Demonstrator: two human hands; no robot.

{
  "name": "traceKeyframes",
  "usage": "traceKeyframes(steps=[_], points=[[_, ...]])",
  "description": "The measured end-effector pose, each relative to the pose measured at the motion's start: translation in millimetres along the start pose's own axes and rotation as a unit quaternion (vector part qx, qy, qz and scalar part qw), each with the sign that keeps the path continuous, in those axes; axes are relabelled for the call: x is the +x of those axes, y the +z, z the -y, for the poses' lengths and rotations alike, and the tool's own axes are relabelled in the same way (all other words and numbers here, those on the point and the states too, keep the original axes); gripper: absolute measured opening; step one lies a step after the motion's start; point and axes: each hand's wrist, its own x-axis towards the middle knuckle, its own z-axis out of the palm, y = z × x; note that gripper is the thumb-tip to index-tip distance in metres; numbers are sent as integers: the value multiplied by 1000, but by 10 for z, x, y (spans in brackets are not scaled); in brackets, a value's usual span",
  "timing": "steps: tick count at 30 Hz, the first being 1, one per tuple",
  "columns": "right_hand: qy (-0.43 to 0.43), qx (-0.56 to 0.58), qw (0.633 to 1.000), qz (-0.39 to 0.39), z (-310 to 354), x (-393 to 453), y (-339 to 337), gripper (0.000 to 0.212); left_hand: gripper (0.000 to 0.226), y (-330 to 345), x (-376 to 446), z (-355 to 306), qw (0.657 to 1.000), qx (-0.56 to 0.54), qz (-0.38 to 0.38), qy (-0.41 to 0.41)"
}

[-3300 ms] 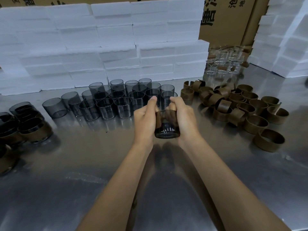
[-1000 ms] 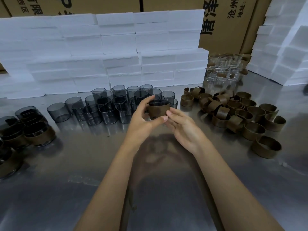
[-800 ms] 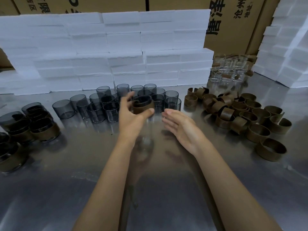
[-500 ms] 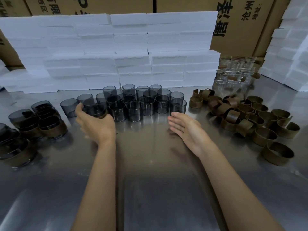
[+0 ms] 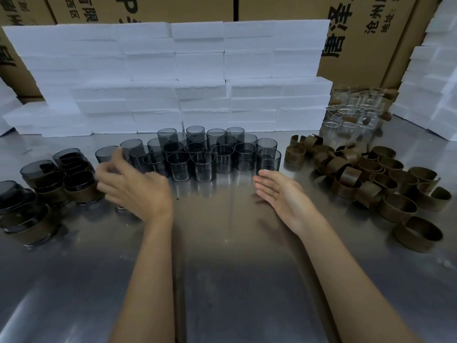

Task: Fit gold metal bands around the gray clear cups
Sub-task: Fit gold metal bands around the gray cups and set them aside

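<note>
The steel table point(image 5: 222, 280) is laid out as a one-way line, which explains where everything sits. White foam blocks point(image 5: 197, 78) are stacked along its far edge, with printed cardboard cartons point(image 5: 371, 33) behind them, probably packing for the finished pieces. In front of the foam, at the middle of the far edge, bare gray clear cups point(image 5: 201, 167) stand upright and close together, within easy reach of either hand. The gold metal bands point(image 5: 366, 179) lie heaped toward the right edge, open-ended and loose, beside the hand that likely picks them. Banded cups point(image 5: 79, 186) gather at the left edge, kept apart from the unfinished stock.

The left hand point(image 5: 134, 188) is blurred beside that finished group, fingers spread and loosely curved; a banded cup seems to sit under it, but whether it grips anything I cannot tell. The right hand point(image 5: 282, 194) hovers palm-up with straight fingers, holding nothing, free to take the next band.
</note>
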Motion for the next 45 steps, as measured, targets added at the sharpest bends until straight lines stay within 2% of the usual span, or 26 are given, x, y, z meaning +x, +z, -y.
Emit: traceKeyframes(steps=[2,4,5,10,16,22,26,33,37,40,43,45], points=[[2,3,1000,-2,6,0,5,31,50,39,-73,-23,993,-87,51,65],[7,8,1000,-3,10,-6,5,31,43,79,-110,9,982,-137,125,29],[9,11,1000,-4,10,-9,2,30,42,99,-110,40,980,-141,139,-2],[12,18,1000,-5,10,-20,-19,29,45,139,21,154,976,-131,134,-109],[15,29,999,-2,16,11,-22,25,60,256,295,385,976,-98,174,-82],[20,36,999,1,5,56,-30,22,74,416,716,600,967,-41,232,-94],[21,31,999,0,9,87,-17,22,73,506,928,657,961,-20,255,-106],[20,25,999,1,16,99,-9,24,31,644,999,698,978,-14,193,-79],[17,22,1000,0,17,94,0,22,26,605,878,627,988,-14,153,-33],[17,21,1000,-1,14,88,7,22,24,513,778,509,996,-21,86,23],[16,19,1000,1,17,81,11,21,24,389,702,253,993,-80,38,77],[14,16,1000,0,24,70,16,21,23,291,594,-10,981,-157,50,98]])
